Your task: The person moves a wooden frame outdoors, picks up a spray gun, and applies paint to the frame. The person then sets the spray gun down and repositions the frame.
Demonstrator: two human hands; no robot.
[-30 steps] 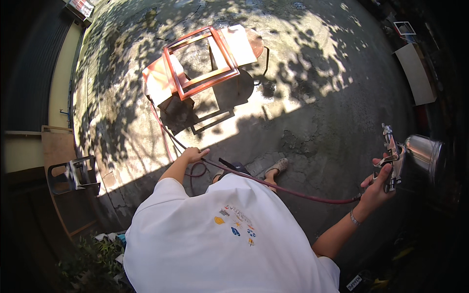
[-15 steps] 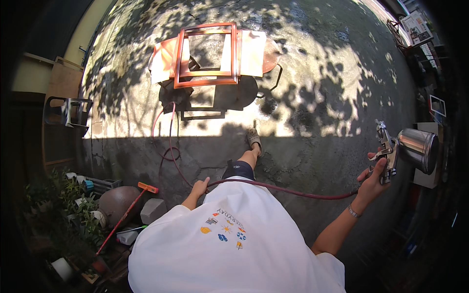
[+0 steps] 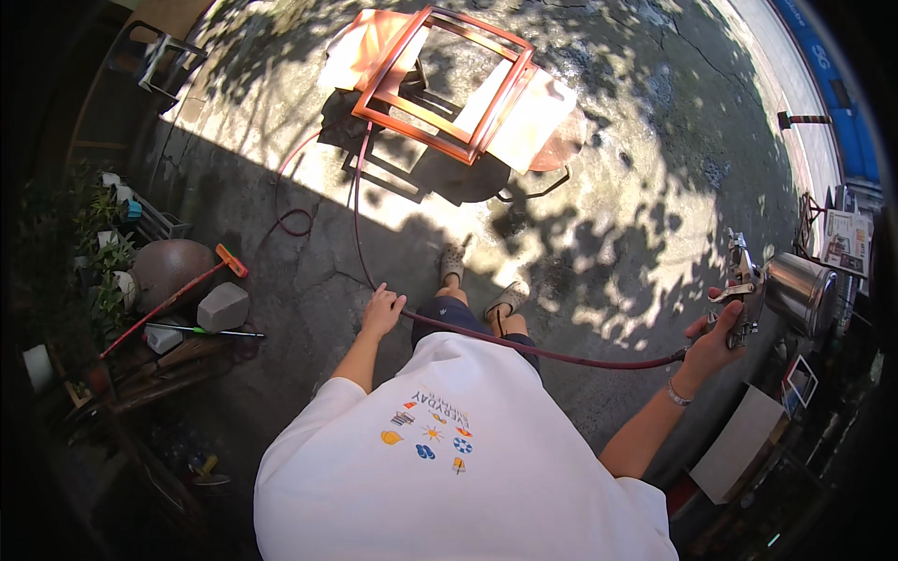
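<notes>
In my right hand [image 3: 713, 348] is a metal spray gun [image 3: 745, 288], with the fingers closed round its grip. A shiny metal cup [image 3: 801, 294] is fixed to the gun's side. From the base of the grip a dark red hose [image 3: 561, 359] runs across in front of my white shirt. My left hand [image 3: 382, 314] is closed on that hose, left of my legs. Beyond my feet, an orange-brown wooden frame [image 3: 416, 134] lies tilted across a support covered with pale sheets [image 3: 538, 120].
The hose trails over the concrete floor [image 3: 309, 271] and loops at left. Plants [image 3: 108, 248], a round brown pot [image 3: 173, 271], a grey block [image 3: 223, 309] and an orange-headed pole [image 3: 173, 301] stand at left. A chair [image 3: 168, 61] is far left; a pale box [image 3: 739, 444] is at right.
My view has turned, so the wooden frame sits higher, further right and slanted. Both my feet now show instead of one. Both hands keep their hold on the hose and the spray gun.
</notes>
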